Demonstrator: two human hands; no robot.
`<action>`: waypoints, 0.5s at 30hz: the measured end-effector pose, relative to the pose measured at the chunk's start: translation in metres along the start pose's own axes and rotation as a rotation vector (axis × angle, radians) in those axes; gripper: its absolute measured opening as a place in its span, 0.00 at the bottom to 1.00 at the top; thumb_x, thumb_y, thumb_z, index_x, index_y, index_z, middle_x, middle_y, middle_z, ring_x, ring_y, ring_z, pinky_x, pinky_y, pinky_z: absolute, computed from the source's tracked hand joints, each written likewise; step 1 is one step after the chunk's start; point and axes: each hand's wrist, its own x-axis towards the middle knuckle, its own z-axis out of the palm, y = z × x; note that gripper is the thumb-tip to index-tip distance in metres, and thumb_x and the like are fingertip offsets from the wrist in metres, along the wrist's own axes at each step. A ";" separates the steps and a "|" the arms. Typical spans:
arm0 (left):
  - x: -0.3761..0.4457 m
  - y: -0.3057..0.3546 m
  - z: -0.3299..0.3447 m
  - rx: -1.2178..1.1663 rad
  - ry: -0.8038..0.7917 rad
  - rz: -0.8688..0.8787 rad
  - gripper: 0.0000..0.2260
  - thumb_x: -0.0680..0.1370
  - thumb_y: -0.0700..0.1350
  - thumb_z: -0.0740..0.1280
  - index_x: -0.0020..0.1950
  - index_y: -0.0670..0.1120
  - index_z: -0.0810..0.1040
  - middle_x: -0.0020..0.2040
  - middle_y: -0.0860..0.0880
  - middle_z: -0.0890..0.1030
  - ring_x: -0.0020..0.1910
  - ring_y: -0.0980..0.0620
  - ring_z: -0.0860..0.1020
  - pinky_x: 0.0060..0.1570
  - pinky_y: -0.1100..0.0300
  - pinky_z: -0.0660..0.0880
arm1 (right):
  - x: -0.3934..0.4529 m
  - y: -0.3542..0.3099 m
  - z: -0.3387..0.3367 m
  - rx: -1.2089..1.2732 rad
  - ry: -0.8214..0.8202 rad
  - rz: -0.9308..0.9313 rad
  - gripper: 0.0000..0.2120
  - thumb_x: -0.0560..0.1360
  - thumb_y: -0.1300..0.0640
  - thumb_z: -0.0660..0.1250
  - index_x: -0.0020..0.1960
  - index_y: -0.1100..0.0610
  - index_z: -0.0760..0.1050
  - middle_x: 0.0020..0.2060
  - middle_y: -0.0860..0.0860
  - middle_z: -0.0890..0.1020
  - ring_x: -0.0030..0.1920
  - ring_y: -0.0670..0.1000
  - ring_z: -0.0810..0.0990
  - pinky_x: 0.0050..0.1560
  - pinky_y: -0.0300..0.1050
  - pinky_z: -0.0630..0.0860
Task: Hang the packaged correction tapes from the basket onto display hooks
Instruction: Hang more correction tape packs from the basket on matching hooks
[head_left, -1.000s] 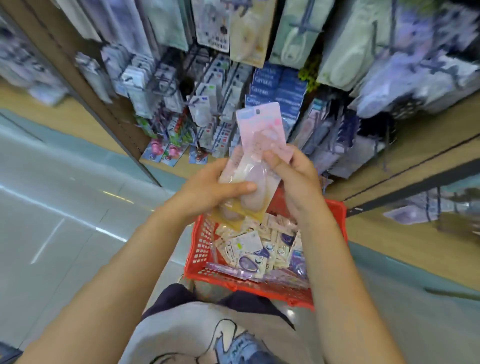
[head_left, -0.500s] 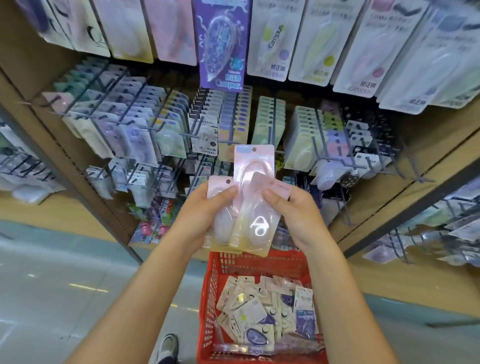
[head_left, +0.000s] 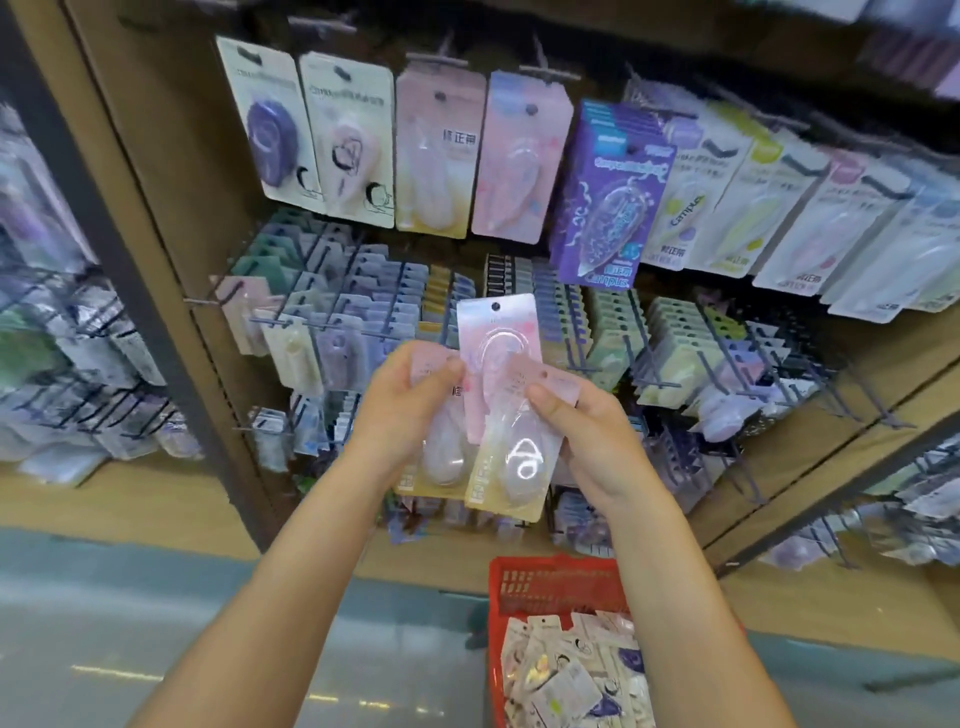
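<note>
Head view: three fanned tape packs (head_left: 498, 410), pink cards with clear blisters, held upright between both hands before the hooks (head_left: 649, 358). Left hand (head_left: 402, 415) grips the leftmost pack, thumb on its upper face, fingers behind. Right hand (head_left: 587, 431) pinches the front pack near its top corner, thumb on the card. Tallest pack stands behind, between the thumbs. Red basket (head_left: 550, 587) below right, holding more packs.
</note>
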 end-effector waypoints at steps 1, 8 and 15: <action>0.004 0.005 -0.007 0.001 0.019 0.025 0.02 0.81 0.44 0.71 0.49 0.49 0.80 0.44 0.55 0.85 0.43 0.57 0.83 0.44 0.60 0.76 | 0.002 -0.002 0.006 0.008 0.002 -0.002 0.19 0.73 0.54 0.70 0.64 0.56 0.80 0.58 0.54 0.86 0.61 0.54 0.83 0.62 0.51 0.78; 0.022 0.029 -0.039 -0.207 0.010 -0.027 0.08 0.80 0.50 0.71 0.56 0.48 0.79 0.52 0.45 0.85 0.52 0.44 0.84 0.53 0.46 0.81 | 0.008 -0.003 0.051 0.005 -0.051 0.031 0.17 0.74 0.55 0.69 0.63 0.54 0.80 0.58 0.55 0.85 0.58 0.53 0.84 0.58 0.49 0.79; 0.028 0.033 -0.052 -0.333 -0.241 -0.004 0.19 0.73 0.43 0.77 0.60 0.39 0.78 0.52 0.39 0.85 0.51 0.42 0.85 0.50 0.48 0.83 | 0.021 -0.013 0.070 -0.132 0.069 -0.007 0.12 0.77 0.57 0.71 0.60 0.56 0.81 0.53 0.54 0.87 0.54 0.56 0.86 0.54 0.50 0.82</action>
